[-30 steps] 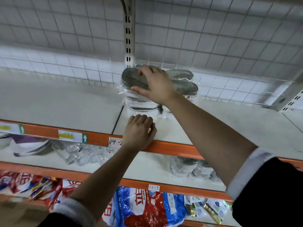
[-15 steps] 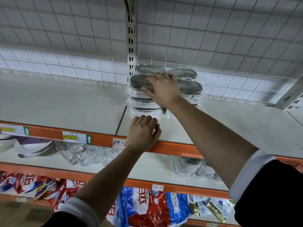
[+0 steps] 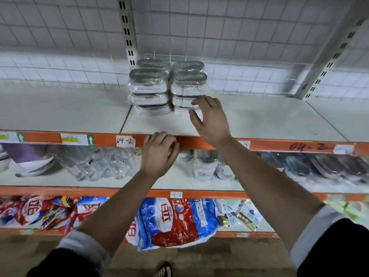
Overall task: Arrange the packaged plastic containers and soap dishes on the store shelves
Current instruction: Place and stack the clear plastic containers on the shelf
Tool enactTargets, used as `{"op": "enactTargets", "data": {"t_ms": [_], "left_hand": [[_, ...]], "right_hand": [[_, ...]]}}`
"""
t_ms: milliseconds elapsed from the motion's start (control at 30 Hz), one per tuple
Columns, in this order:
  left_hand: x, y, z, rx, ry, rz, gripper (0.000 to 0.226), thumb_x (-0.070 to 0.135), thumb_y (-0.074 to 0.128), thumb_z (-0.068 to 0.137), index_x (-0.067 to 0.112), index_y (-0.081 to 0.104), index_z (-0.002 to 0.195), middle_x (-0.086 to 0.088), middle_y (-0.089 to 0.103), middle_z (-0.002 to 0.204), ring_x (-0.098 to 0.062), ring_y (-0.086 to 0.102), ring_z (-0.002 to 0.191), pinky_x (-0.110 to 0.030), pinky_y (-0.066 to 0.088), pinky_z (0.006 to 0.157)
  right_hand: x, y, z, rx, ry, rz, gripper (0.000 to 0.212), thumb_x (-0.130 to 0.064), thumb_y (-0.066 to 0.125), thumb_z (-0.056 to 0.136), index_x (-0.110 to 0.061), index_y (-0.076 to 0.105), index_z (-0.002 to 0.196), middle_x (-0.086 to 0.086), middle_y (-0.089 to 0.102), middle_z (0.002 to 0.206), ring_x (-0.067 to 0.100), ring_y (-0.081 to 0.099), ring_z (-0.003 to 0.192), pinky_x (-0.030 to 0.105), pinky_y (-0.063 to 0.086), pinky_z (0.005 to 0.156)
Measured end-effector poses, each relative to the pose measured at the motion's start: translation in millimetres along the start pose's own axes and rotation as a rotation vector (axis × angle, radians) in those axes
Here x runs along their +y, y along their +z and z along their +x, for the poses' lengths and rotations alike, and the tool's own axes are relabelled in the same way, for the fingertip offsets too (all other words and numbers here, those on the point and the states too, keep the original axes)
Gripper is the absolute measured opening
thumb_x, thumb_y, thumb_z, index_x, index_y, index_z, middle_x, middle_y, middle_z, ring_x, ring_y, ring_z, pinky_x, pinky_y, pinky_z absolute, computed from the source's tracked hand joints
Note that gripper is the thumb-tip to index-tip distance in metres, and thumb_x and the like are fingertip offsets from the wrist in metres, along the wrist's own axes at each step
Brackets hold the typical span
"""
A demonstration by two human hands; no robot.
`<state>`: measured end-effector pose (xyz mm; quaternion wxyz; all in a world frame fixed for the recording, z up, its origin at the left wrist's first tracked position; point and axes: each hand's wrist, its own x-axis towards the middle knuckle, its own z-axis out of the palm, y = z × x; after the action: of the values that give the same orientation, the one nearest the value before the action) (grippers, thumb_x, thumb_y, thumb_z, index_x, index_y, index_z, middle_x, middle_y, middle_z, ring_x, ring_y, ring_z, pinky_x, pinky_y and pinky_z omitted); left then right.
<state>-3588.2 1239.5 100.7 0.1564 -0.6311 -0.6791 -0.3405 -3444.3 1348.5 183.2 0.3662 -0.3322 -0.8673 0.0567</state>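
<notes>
Clear-wrapped containers (image 3: 167, 88) stand stacked well behind the orange shelf edge (image 3: 269, 145), the right hand (image 3: 211, 120) between them, fingers spread and empty, while the left hand (image 3: 159, 152) curls at that edge, fingertips hidden, grip unclear.

The lower front corner of the right container stack (image 3: 188, 86) is being covered by the right hand (image 3: 211, 120). The rear stacks (image 3: 152, 63) are being largely hidden behind the front ones. A label (image 3: 246, 144) on the orange shelf edge (image 3: 299, 145) is being masked by the wrist. The left hand (image 3: 159, 154) fingertips are being curled out of sight, so a grip on that edge cannot be told. The glassware (image 3: 95, 164) below is being blurred.
</notes>
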Motion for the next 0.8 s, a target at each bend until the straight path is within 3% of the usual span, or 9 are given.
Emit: {"op": "enactTargets", "data": {"t_ms": [167,333,467,567,700,800], "left_hand": [[44.5,11.7,-43.0,-0.099,0.032,-0.073,0.022,0.026,0.05,0.09,0.012,0.066,0.082,-0.004,0.064,0.085,-0.028,0.059,0.08,-0.04,0.044,0.075],[75.5,35.8,-73.0,-0.267,0.022,-0.087,0.031,0.029,0.044,0.091,0.009,0.068,0.088,-0.005,0.067,0.091,-0.028,0.061,0.085,-0.037,0.043,0.077],[83.0,71.1,-82.2,-0.376,-0.002,-0.085,0.031,0.026,0.051,0.094,0.005,0.07,0.108,-0.01,0.069,0.107,-0.031,0.063,0.1,-0.038,0.044,0.086],[84.0,104.3,-77.7,-0.432,-0.01,-0.085,0.038,0.021,0.057,0.096,0.002,0.061,0.128,-0.015,0.063,0.127,-0.032,0.057,0.118,-0.041,0.042,0.1],[78.2,152.5,-57.3,-0.468,-0.029,-0.044,0.054,0.031,0.047,0.1,0.006,0.037,0.148,-0.013,0.037,0.153,-0.03,0.031,0.143,-0.039,0.026,0.117],[70.9,187.4,-42.6,-0.475,-0.05,0.025,0.064,0.04,0.041,0.1,0.01,0.023,0.153,-0.009,0.022,0.16,-0.03,0.015,0.149,-0.038,0.014,0.12]], "right_hand": [[28.7,-19.8,-87.2,0.081,0.063,0.033,0.017,-0.012,0.058,0.091,-0.002,0.066,0.103,0.012,0.065,0.099,0.032,0.057,0.094,0.036,0.046,0.083],[65.5,-19.0,-159.5,0.016,0.175,0.012,0.012,-0.009,0.058,0.091,-0.002,0.065,0.099,0.012,0.064,0.094,0.032,0.057,0.092,0.037,0.044,0.081],[99.8,-5.4,-194.8,-0.109,0.325,-0.001,0.018,-0.011,0.059,0.092,-0.002,0.066,0.106,0.014,0.063,0.102,0.034,0.056,0.097,0.035,0.043,0.08],[127.6,12.9,-203.5,-0.191,0.424,-0.024,0.027,-0.017,0.058,0.093,-0.005,0.065,0.116,0.013,0.063,0.113,0.033,0.051,0.111,0.04,0.047,0.087],[163.5,46.6,-203.0,-0.265,0.444,-0.031,0.042,-0.022,0.056,0.095,-0.009,0.054,0.136,0.009,0.052,0.14,0.034,0.037,0.134,0.042,0.037,0.108],[189.7,73.4,-197.6,-0.313,0.467,-0.057,0.05,-0.027,0.052,0.098,-0.015,0.043,0.145,0.005,0.037,0.154,0.037,0.021,0.145,0.044,0.029,0.115]]}}
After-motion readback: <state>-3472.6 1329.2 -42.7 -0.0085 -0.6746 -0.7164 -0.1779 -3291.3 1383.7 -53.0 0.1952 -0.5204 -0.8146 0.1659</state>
